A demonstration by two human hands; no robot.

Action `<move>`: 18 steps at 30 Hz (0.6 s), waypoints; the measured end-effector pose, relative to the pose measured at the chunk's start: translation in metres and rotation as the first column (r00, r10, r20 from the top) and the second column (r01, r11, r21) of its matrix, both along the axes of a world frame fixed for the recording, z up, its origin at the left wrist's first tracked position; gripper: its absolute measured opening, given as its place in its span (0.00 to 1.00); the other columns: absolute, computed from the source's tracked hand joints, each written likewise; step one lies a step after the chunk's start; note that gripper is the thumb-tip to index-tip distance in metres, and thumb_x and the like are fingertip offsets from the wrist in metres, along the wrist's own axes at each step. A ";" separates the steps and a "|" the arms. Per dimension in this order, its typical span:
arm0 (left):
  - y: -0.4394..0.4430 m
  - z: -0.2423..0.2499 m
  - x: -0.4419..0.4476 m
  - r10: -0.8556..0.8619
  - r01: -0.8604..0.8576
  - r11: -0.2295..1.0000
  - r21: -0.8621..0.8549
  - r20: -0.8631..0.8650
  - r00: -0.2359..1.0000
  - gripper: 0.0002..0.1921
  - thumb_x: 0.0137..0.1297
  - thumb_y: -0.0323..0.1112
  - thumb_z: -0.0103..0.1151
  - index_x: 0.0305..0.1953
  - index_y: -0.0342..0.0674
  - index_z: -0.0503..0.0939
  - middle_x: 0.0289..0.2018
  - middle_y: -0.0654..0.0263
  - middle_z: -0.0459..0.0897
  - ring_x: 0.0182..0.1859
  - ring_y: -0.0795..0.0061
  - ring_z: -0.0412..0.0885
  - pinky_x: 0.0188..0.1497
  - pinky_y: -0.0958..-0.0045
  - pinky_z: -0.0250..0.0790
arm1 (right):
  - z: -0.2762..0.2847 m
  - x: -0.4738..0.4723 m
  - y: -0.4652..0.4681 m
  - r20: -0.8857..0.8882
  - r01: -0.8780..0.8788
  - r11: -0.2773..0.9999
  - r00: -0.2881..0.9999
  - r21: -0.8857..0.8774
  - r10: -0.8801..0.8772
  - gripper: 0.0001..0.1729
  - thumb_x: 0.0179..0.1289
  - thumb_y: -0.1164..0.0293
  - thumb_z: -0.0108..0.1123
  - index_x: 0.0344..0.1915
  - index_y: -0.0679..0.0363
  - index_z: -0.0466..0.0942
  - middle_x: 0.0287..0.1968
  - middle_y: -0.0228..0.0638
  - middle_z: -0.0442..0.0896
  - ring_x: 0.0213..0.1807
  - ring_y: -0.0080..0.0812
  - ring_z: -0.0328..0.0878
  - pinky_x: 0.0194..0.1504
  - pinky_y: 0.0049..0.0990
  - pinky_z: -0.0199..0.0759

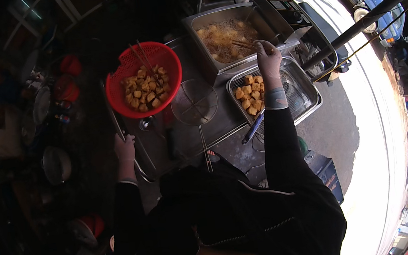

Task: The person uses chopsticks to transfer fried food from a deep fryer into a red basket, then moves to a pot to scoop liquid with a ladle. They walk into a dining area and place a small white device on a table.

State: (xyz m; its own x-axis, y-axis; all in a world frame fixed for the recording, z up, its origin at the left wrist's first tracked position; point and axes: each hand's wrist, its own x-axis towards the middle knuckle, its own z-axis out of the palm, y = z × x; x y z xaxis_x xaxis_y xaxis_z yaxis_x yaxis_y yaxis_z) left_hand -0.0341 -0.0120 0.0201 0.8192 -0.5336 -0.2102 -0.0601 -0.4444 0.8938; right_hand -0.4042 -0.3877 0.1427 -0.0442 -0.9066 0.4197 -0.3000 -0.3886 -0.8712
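A pair of chopsticks (243, 44) is held in my right hand (269, 56), with the tips over the bubbling oil of a steel deep fryer (216, 69). Pale pieces float in that oil. My left hand (125, 147) grips the metal rail (139, 169) at the left side of the cart. Golden fried cubes (251, 93) lie in a wire basket (300, 78) below my right forearm. More fried cubes (143, 87) fill part of a red plastic colander (177, 89), where tongs (146, 62) lean.
A round wire skimmer (194, 102) lies on the metal cart top (225, 113) between colander and basket. A blue handle (255, 127) sticks out near the basket. A dark pole (351, 33) slants at the right. Pots and a lidded pan (56, 165) stand at the left.
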 end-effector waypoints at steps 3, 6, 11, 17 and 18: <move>0.001 -0.001 0.002 -0.011 0.011 1.000 0.007 -0.004 1.000 0.13 0.65 0.24 0.50 0.51 0.33 0.67 0.36 0.58 0.79 0.36 0.71 0.83 0.36 0.74 0.75 | 0.011 -0.002 0.005 -0.072 0.072 0.990 0.994 -0.119 -0.081 0.08 0.61 0.70 0.62 0.38 0.61 0.83 0.33 0.40 0.84 0.36 0.34 0.83 0.40 0.26 0.75; -0.001 0.000 0.000 -0.015 0.015 1.000 0.014 0.002 1.000 0.13 0.65 0.24 0.50 0.51 0.33 0.67 0.36 0.58 0.79 0.36 0.70 0.84 0.36 0.74 0.76 | 0.004 -0.007 -0.005 -0.256 0.158 0.985 0.951 -0.071 -0.171 0.07 0.61 0.70 0.62 0.38 0.58 0.83 0.32 0.40 0.83 0.36 0.37 0.83 0.40 0.27 0.75; -0.008 0.003 -0.004 -0.031 0.031 1.000 -0.001 0.029 0.999 0.13 0.65 0.23 0.48 0.50 0.32 0.67 0.35 0.59 0.78 0.34 0.71 0.83 0.34 0.75 0.76 | -0.011 -0.015 -0.014 -0.172 0.089 0.996 0.981 -0.014 -0.090 0.08 0.61 0.70 0.63 0.38 0.60 0.83 0.33 0.39 0.84 0.37 0.35 0.83 0.41 0.26 0.75; 0.001 -0.001 0.001 -0.009 0.009 1.000 -0.023 -0.004 1.000 0.13 0.65 0.23 0.48 0.50 0.32 0.67 0.35 0.59 0.78 0.34 0.71 0.83 0.34 0.75 0.75 | 0.018 -0.014 0.024 0.062 0.049 0.990 0.997 -0.133 -0.041 0.07 0.63 0.73 0.61 0.38 0.63 0.83 0.37 0.38 0.84 0.36 0.27 0.82 0.42 0.24 0.74; 0.000 0.001 0.000 -0.015 0.015 1.000 0.003 -0.003 1.000 0.13 0.65 0.24 0.49 0.51 0.32 0.67 0.35 0.59 0.79 0.34 0.71 0.83 0.35 0.75 0.75 | 0.018 -0.018 0.029 0.040 0.040 0.991 0.999 -0.131 -0.035 0.06 0.64 0.75 0.60 0.38 0.64 0.83 0.37 0.37 0.83 0.39 0.25 0.81 0.42 0.23 0.74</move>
